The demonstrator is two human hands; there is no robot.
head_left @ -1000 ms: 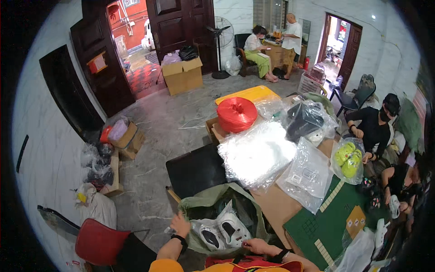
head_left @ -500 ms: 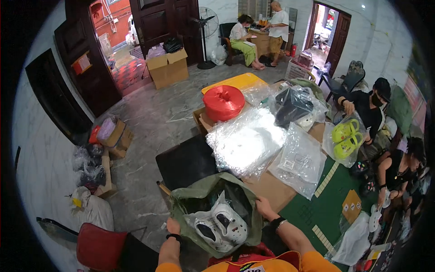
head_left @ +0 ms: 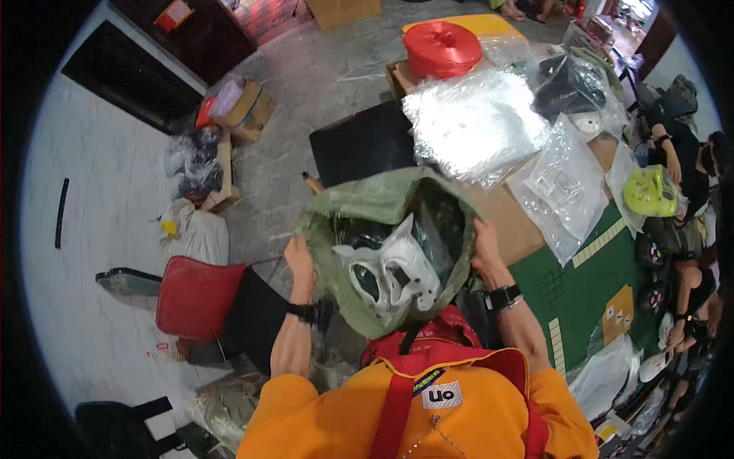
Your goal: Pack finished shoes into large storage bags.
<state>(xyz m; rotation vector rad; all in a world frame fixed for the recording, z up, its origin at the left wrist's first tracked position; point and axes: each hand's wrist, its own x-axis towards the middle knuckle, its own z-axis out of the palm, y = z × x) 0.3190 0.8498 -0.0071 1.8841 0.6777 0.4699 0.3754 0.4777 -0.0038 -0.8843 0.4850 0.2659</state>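
A large olive-green woven sack (head_left: 359,197) hangs with its mouth wide in front of my body. My left hand (head_left: 300,260) is closed on the left side of its rim. On the opposite side my right hand (head_left: 485,243) grips the rim too. Inside, a pair of white clogs (head_left: 405,268) with holes lies near the top, seemingly in clear plastic. Dark, shiny plastic-wrapped contents show behind the clogs; what they are I cannot make out.
Ahead right, a table bears silvery plastic packaging (head_left: 478,122), a red twine roll (head_left: 442,50), clear bags (head_left: 562,183) and a green mat (head_left: 592,283). Co-workers stand at the right, one by lime-green clogs (head_left: 650,191). A red chair (head_left: 200,297) stands left.
My view has tilted downward, so the surroundings sit differently in the picture. Both hands keep hold of the sack's rim. The co-worker's lime-green clogs have turned and shifted.
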